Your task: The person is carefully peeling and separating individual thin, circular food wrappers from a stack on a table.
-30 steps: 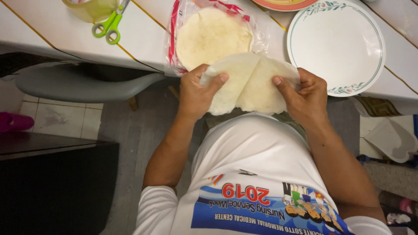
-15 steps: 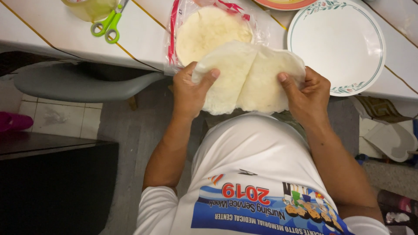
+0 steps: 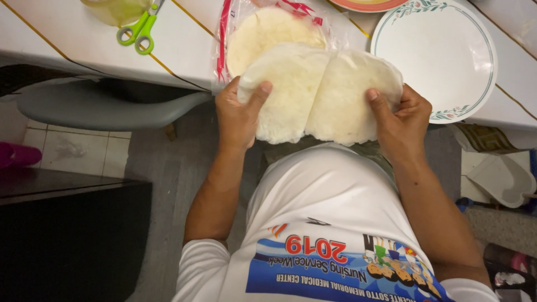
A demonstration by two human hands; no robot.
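Tortillas (image 3: 319, 92): two pale rounds, side by side, held at the table (image 3: 84, 45) edge, before the open bag (image 3: 268, 28).
Left hand (image 3: 240, 114): thumb pinching the left round.
Right hand (image 3: 400, 120): thumb pinching the right round, nearer the empty plate (image 3: 442, 50).

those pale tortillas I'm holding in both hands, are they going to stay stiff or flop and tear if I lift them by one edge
Probably floppy: the tortillas sag below the left hand and right hand, with a crease down the middle. They look thin and light, so one edge may droop or tear. They seem to cling together, like the stack in the bag, so they may lift as one.
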